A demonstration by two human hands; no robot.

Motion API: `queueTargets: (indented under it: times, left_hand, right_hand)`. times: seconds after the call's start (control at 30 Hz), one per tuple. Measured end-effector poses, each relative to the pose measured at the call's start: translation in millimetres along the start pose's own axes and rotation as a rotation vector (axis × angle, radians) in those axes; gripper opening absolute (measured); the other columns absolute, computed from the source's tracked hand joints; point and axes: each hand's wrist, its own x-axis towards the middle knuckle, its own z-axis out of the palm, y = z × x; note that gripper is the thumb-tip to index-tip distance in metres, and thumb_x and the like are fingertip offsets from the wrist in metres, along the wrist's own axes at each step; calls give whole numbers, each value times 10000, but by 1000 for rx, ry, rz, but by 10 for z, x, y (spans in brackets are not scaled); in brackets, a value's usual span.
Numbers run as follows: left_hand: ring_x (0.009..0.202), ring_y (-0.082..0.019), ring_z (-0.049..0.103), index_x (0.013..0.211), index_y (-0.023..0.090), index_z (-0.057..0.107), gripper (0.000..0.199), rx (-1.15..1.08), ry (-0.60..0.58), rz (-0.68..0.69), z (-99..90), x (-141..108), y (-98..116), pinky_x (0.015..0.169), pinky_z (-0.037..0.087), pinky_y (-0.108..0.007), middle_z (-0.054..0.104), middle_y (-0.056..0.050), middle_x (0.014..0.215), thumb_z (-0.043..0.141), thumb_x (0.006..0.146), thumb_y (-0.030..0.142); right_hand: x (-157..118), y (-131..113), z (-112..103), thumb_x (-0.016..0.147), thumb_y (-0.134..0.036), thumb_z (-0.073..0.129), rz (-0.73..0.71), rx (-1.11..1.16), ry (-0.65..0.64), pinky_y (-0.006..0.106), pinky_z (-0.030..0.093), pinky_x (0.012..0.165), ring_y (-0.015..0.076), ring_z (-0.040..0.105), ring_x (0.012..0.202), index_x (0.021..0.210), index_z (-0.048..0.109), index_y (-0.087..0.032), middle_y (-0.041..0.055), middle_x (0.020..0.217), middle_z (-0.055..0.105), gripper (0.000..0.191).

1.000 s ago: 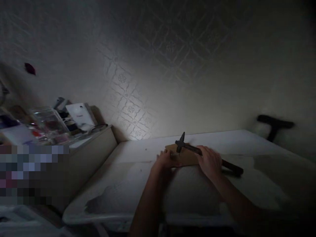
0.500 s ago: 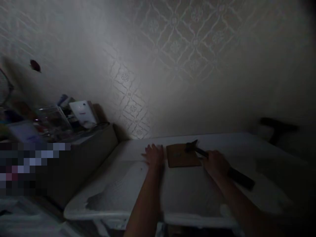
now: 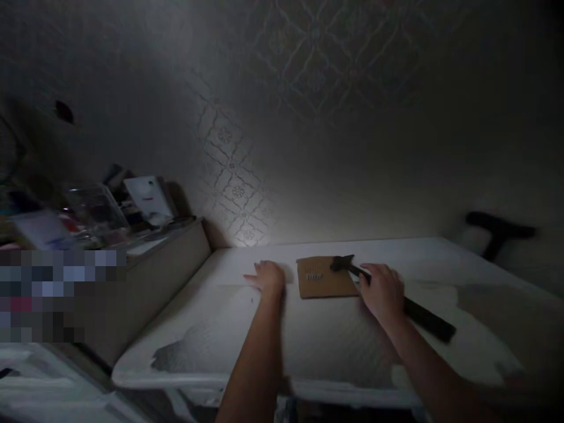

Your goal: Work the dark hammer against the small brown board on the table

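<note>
My right hand (image 3: pixel 382 292) is wrapped round the dark handle of a hammer (image 3: pixel 425 320). The hammer's head lies over the right part of a brown cardboard piece (image 3: pixel 330 288), with the handle running down to the right past my wrist. On that cardboard is a short row of small, thin metal pieces (image 3: pixel 314 277); they look like nails or screws, but are too small to be sure. Left of the cardboard, my left hand (image 3: pixel 268 277) rests at the white tabletop, apart from it. Two of its fingers stretch out to the left, and the others are partly hidden.
The white table (image 3: pixel 233 329) has grey worn patches and stands against a patterned wall (image 3: pixel 352 188). On the left, a cabinet (image 3: pixel 170 267) carries a white box (image 3: pixel 147 197), a clear plastic container (image 3: pixel 99 205) and clutter. A dark T-shaped object (image 3: pixel 497 232) stands at the right.
My left hand has turned and shifted slightly left, away from the cardboard. My right hand and the hammer have hardly moved. The wall looks darker, and the small metal pieces show more sharply.
</note>
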Motion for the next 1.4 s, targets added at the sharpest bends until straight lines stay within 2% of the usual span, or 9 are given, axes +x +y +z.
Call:
queueTargets:
  times: [0.1,0.17,0.3,0.47,0.6,0.73,1.23,1.3,1.4]
  left_hand:
    - [1130,-281,508,1075,198,625,395,-14,110,-78,-5,15,-35,1013,203,-607,628,-143,1118,332,825,110]
    - [1054,-261,558,1039,205,635,367,-28,129,-114,-2,26,-60,996,270,-552,647,-131,1070,354,824,110]
    - [1094,-280,526,1035,190,639,318,-75,180,-170,-8,24,-87,921,354,-484,622,-143,1100,391,842,141]
    - [1079,-289,519,1036,192,641,312,-141,197,-217,-34,-9,-90,859,387,-437,602,-148,1101,411,833,136]
    - [1086,-305,505,1080,166,613,325,-148,242,-271,-44,-24,-108,853,382,-443,568,-170,1139,388,846,155]
    - [1088,-313,506,1038,156,629,291,-126,212,-298,-39,-10,-139,865,368,-456,608,-174,1079,421,834,166]
    - [1093,-318,515,997,157,649,274,-178,200,-280,-22,26,-159,873,366,-458,628,-164,1082,428,840,196]
    - [1082,-319,522,986,168,656,264,-225,203,-221,-49,11,-113,861,376,-458,644,-157,1055,434,848,210]
    - [1024,-285,563,966,185,662,242,-359,214,-36,-77,-21,11,836,404,-409,666,-131,1013,450,860,236]
  right_hand:
    - [6,9,58,833,-216,444,-73,72,20,344,361,776,221,499,925,975,622,-168,96,957,608,233]
    - [9,21,92,831,-210,439,-116,111,31,342,361,798,215,498,921,955,620,-159,94,940,608,225]
    - [12,41,126,823,-215,444,-150,159,62,342,362,807,215,500,912,916,622,-163,92,919,605,208]
    - [12,38,131,826,-226,435,-157,177,66,342,365,796,214,502,897,892,619,-169,91,900,603,203]
    - [9,32,131,828,-223,433,-154,198,56,345,366,798,214,503,901,889,618,-174,88,897,605,201]
    - [11,34,134,828,-220,439,-175,199,55,345,364,808,210,503,880,883,621,-172,85,899,610,196]
    - [9,0,139,831,-203,442,-173,218,38,346,368,810,212,511,891,878,620,-165,87,897,611,188]
    - [9,-8,130,832,-203,444,-173,216,34,343,366,814,213,511,898,880,620,-167,86,897,611,186]
    - [9,-16,126,839,-212,437,-182,216,42,339,367,811,213,510,895,872,620,-171,85,892,609,190]
